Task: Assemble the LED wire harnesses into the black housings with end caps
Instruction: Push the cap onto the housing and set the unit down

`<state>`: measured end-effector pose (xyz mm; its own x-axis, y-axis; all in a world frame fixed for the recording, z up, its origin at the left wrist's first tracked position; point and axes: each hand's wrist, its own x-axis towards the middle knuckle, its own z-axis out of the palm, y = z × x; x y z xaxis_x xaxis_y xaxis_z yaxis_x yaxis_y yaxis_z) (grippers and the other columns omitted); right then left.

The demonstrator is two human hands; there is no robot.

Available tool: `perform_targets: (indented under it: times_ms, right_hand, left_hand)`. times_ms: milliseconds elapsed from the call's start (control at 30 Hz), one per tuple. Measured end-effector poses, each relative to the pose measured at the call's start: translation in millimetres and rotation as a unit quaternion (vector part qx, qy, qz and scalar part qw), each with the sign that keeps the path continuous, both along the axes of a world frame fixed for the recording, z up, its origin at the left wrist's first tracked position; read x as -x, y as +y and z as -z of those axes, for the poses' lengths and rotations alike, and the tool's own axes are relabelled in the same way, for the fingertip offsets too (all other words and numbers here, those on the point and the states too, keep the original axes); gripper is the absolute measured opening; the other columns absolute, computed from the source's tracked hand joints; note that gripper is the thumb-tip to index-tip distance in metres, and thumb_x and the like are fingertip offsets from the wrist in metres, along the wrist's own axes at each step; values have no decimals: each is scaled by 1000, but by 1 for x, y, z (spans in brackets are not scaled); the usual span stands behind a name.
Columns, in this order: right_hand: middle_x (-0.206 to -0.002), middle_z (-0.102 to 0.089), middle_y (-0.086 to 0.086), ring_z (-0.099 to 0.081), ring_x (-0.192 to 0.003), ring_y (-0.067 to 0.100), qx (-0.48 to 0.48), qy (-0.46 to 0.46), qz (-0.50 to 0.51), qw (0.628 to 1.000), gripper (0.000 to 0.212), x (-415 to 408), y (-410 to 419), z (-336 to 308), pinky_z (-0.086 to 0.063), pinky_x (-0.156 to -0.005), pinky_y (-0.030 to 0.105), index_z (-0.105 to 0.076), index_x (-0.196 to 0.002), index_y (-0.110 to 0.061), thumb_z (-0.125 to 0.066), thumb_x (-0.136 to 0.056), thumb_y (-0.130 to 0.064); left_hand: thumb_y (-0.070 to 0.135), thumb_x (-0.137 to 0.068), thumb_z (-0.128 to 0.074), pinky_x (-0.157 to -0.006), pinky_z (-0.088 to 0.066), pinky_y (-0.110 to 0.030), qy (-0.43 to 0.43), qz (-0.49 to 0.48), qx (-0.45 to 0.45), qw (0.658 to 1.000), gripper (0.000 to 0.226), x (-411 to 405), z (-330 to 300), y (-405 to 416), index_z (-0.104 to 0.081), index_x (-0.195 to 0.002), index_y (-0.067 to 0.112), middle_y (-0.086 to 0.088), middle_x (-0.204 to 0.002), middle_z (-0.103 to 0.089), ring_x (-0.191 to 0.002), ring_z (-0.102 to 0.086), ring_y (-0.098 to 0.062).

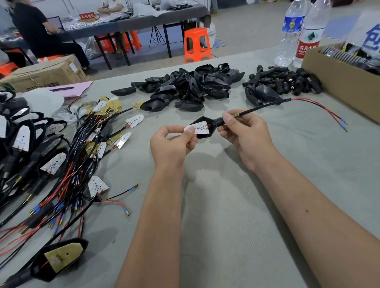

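Above the grey table, my left hand point(173, 142) pinches the white LED board point(200, 127) that lies in a black housing point(203, 133). My right hand point(241, 131) grips the housing's black end cap point(218, 122) and the black cable point(263, 106) leaving it. The cable runs up and right, ending in red and black wires point(325, 111) with blue tips. Loose black housings point(189, 87) are piled behind my hands. Black end caps point(283, 80) are heaped to the right of them. Loose LED harnesses point(81, 152) lie tangled at left.
Finished assemblies point(14, 139) are stacked at the far left, and one more assembly point(59, 259) lies near the front left. A cardboard box point(342, 84) of parts and two water bottles point(299, 28) stand at the right. People sit at another table behind.
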<state>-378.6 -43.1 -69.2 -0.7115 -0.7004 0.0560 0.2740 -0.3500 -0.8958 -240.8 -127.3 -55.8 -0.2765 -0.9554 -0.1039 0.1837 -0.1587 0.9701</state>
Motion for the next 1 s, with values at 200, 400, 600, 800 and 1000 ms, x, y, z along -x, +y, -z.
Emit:
perform_targets:
  times_ms: [200,400,600,800,1000]
  right_hand:
    - [-101,-74,21,-68,-68,18,3,-41,-52,998,10,-5,1,-3,-58,-65,22,-68,-103,1,-61,-102,-5]
    - [-90,-76,16,-67,-66,17,-10,-38,-54,998,27,-7,-2,-3,-57,-63,21,-70,-94,-1,-51,-108,-15]
    - [-80,-76,15,-67,-57,16,-20,-78,-41,996,58,-2,-2,-3,-55,-54,21,-74,-93,1,-33,-114,-34]
    - [-85,-76,16,-65,-59,15,-16,-67,-33,997,55,0,-1,-3,-53,-54,20,-74,-104,-1,-33,-113,-36]
    - [-86,-75,18,-63,-58,15,-4,-70,-26,997,54,-1,0,-3,-50,-52,20,-74,-102,-1,-33,-113,-35]
  left_hand:
    - [14,-85,-82,-69,-57,-32,-92,-64,95,989,14,8,7,7,-69,-84,9,-6,-74,-75,-64,-67,-18]
    - [36,-82,-84,-85,-46,-29,-238,-144,192,941,15,8,6,11,-70,-85,32,4,-98,-64,-95,-57,-17]
    - [12,-81,-86,-74,-56,-41,-108,-36,99,989,19,-2,6,-2,-68,-77,12,-10,-75,-69,-66,-60,-22]
    - [7,-84,-83,-78,-65,-36,-71,1,20,997,16,1,4,-1,-69,-78,2,-11,-75,-68,-74,-68,-22]
    - [3,-88,-77,-69,-62,-27,-21,-13,-8,1000,16,2,2,-2,-69,-76,-1,-14,-77,-72,-71,-72,-20]
